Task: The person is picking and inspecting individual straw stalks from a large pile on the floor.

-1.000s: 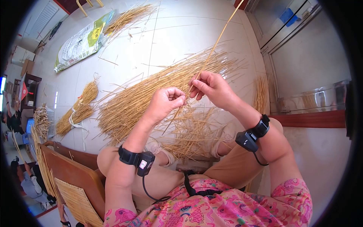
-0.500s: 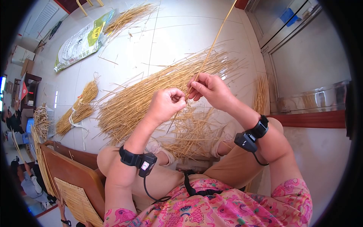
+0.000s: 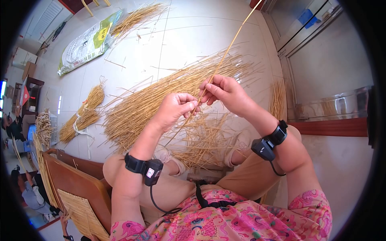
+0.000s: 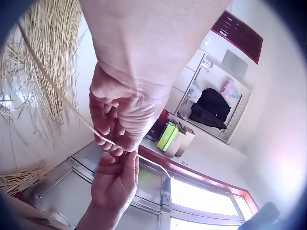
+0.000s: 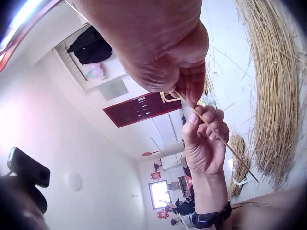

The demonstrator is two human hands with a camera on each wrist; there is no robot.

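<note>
One long straw stalk [image 3: 231,44] slants across the head view, held between both hands. My left hand [image 3: 173,110] pinches its lower part between thumb and fingers. Just above, my right hand [image 3: 225,91] grips the same stalk, fingertips close to the left ones. In the left wrist view, the thin stalk [image 4: 60,93] runs past the curled left fingers and beyond the right hand [image 4: 112,184]. From the right wrist, the stalk's lower end [image 5: 244,166] sticks out past the left hand [image 5: 206,148]. Beneath the hands lies a broad pile of straw [image 3: 140,116].
Short straw scraps [image 3: 205,138] lie between the feet. Left of the pile is a tied straw bundle [image 3: 86,112]; beyond it, a printed sack [image 3: 88,44] holding straw. A brown chair [image 3: 76,180] stands at left, a metal-framed door [image 3: 329,60] at right.
The stalk first tipped steeper, then leaned back to a flatter slant. My left fingers and thumb shifted on it, and its lower end now reaches further left. Both hands stay close together.
</note>
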